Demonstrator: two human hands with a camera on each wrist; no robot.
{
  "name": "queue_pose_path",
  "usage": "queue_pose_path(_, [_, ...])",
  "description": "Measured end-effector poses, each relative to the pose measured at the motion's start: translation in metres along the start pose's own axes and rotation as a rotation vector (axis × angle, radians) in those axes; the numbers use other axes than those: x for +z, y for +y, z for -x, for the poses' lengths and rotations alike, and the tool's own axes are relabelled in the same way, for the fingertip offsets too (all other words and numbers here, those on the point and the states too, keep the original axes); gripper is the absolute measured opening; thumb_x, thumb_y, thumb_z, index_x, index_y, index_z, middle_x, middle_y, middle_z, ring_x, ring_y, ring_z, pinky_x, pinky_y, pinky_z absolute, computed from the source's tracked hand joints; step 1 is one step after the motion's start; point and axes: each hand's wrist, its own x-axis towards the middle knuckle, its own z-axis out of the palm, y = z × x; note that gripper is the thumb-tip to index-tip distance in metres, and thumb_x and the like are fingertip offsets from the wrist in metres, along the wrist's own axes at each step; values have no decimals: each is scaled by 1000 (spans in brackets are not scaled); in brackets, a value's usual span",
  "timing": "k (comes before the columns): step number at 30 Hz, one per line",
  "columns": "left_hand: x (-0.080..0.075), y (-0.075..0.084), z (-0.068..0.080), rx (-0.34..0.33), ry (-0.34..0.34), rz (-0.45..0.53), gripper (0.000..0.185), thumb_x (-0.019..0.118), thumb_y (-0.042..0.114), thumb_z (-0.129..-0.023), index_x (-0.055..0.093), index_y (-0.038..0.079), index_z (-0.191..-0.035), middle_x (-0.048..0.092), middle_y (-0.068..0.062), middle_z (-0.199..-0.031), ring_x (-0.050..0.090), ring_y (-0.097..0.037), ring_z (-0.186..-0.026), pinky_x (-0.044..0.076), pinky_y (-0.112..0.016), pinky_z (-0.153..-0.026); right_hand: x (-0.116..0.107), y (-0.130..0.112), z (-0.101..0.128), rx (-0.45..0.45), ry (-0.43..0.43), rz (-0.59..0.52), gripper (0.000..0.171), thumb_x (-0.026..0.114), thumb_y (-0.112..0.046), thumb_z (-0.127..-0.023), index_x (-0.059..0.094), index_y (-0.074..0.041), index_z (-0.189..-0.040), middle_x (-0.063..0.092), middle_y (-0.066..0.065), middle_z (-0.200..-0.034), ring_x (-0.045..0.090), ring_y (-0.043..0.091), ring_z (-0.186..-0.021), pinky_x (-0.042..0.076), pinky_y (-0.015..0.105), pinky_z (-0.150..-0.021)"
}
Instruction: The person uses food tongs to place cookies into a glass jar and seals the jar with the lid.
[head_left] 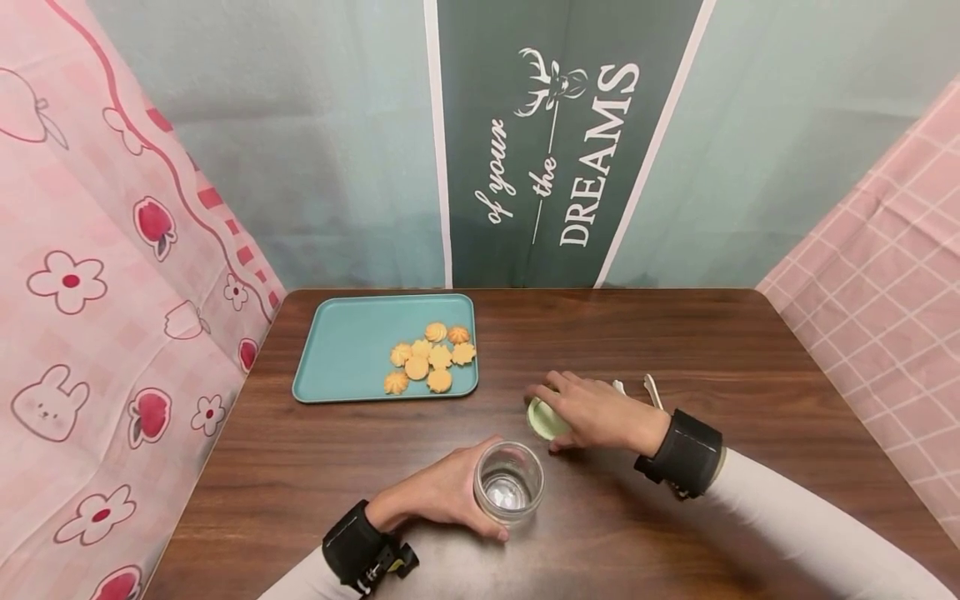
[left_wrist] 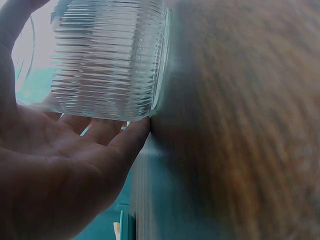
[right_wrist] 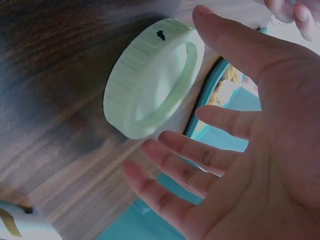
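Observation:
In the head view, my left hand (head_left: 453, 490) holds a clear glass jar (head_left: 510, 483) upright near the table's front, thumb on the near side and fingers on the far side. Horizontal ribs run around the jar wall (left_wrist: 100, 65) in the left wrist view, and its base is right at the tabletop. My right hand (head_left: 596, 412) reaches over a pale green screw lid (head_left: 546, 421) lying to the right of the jar. Spread fingers and thumb stand around the lid (right_wrist: 160, 90) in the right wrist view, thumb tip close to its rim.
A teal tray (head_left: 348, 346) at the back left carries several cookies (head_left: 417, 367) on its right half. Slim white items (head_left: 652, 390) lie behind the right wrist, partly hidden. Curtains (head_left: 337, 150) enclose the back and sides of the brown wooden table (head_left: 622, 533).

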Motion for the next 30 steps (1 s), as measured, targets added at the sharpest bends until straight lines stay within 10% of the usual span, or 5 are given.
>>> queue_pose_path(30, [0,-2,2,14,11,12,81,100,25,-70,53,23,-137,70,-3,-128,66,-12,-119,51,-30,-108,-23,8,39,180,269,85,87,89,-37,-86,48,0,-154,58,24,-135,60,42,-118,57,59,-91])
